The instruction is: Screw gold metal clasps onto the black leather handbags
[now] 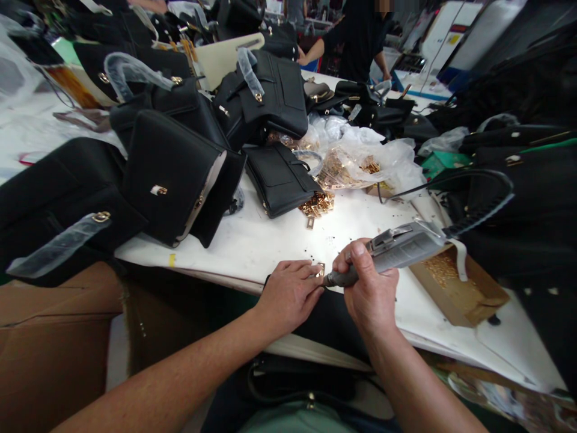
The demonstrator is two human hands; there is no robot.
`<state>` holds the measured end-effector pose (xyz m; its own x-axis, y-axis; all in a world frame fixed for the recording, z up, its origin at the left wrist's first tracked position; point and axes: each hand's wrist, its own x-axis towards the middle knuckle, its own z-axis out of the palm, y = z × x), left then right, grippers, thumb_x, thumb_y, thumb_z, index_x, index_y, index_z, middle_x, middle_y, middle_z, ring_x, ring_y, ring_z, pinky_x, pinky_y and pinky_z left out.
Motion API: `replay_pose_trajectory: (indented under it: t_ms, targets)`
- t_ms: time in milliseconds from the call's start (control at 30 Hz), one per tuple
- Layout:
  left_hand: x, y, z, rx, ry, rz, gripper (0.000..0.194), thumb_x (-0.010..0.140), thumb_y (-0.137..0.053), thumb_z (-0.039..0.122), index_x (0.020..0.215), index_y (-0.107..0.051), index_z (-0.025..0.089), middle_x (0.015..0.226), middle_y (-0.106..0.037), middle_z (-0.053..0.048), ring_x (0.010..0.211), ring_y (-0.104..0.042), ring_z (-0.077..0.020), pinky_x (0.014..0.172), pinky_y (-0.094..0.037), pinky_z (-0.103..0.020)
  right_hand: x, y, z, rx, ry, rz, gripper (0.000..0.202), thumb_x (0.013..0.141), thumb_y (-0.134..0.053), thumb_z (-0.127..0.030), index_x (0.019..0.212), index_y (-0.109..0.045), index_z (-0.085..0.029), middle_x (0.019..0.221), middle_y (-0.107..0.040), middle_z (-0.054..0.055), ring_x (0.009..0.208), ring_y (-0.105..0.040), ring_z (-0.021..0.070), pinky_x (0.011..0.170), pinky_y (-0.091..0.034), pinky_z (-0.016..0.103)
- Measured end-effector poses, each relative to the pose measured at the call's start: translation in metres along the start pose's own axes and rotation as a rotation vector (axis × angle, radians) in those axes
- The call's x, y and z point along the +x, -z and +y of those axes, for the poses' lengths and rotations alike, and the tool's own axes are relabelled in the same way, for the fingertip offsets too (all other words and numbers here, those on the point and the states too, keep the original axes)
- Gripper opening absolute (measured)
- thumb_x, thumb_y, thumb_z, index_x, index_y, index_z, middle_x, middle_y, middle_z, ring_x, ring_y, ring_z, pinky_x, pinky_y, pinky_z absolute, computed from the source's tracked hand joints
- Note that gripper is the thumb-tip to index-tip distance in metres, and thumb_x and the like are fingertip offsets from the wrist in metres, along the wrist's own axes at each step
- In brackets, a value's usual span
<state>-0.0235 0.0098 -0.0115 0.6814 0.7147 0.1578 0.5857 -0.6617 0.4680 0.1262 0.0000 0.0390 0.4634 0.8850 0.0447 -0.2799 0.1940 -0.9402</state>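
My right hand (370,288) is wrapped round a grey electric screwdriver (406,245), its tip pointing left. That tip meets a small gold metal plate (320,270) at the table's front edge. From the left, my left hand (292,293) lies with fingers stretched out beside the plate, fingertips touching or very near it. Under both hands is a piece of black leather (331,322) hanging over the edge; most of the part beneath my left hand is hidden. Whether a screw sits at the tip is too small to tell.
Black handbags (174,174) crowd the left and back of the white table (234,252). Loose gold fittings (318,204) lie beside a clear plastic bag (378,159). A cardboard box (469,294) of small gold parts stands right, near the tool's cable (484,219). A person (356,42) stands behind.
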Motion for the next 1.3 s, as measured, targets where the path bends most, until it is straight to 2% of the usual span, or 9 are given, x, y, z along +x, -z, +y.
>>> replay_pose_trajectory:
  t_ms: [500, 800, 1300]
  targets:
    - [0.0001, -0.0007, -0.0014, 0.001, 0.000, -0.003, 0.023, 0.102, -0.052, 0.032, 0.120, -0.066, 0.031, 0.136, -0.065, 0.003, 0.130, -0.054, -0.0246, 0.101, -0.041, -0.047, -0.0008, 0.0027, 0.0013, 0.026, 0.007, -0.018, 0.025, 0.085, -0.077, -0.036, 0.080, -0.060, -0.019, 0.058, -0.055, -0.005, 0.051, -0.051, 0.0106, 0.050, -0.042, 0.024]
    - [-0.0009, -0.0020, -0.0013, 0.009, -0.005, -0.002, 0.024, 0.101, -0.055, 0.031, 0.122, -0.066, 0.031, 0.136, -0.065, 0.001, 0.130, -0.054, -0.0250, 0.102, -0.040, -0.047, -0.0008, 0.0027, 0.0016, 0.049, 0.008, -0.015, 0.023, 0.084, -0.077, -0.035, 0.082, -0.060, -0.019, 0.059, -0.055, -0.005, 0.050, -0.050, 0.0099, 0.049, -0.042, 0.024]
    - [-0.0008, -0.0012, -0.0023, 0.016, -0.014, 0.010, 0.024, 0.101, -0.055, 0.031, 0.122, -0.067, 0.033, 0.135, -0.066, 0.002, 0.129, -0.055, -0.0243, 0.100, -0.042, -0.046, -0.0003, 0.0014, 0.0011, 0.021, 0.018, -0.008, 0.026, 0.086, -0.075, -0.038, 0.079, -0.058, -0.019, 0.058, -0.055, -0.005, 0.050, -0.051, 0.0104, 0.049, -0.042, 0.024]
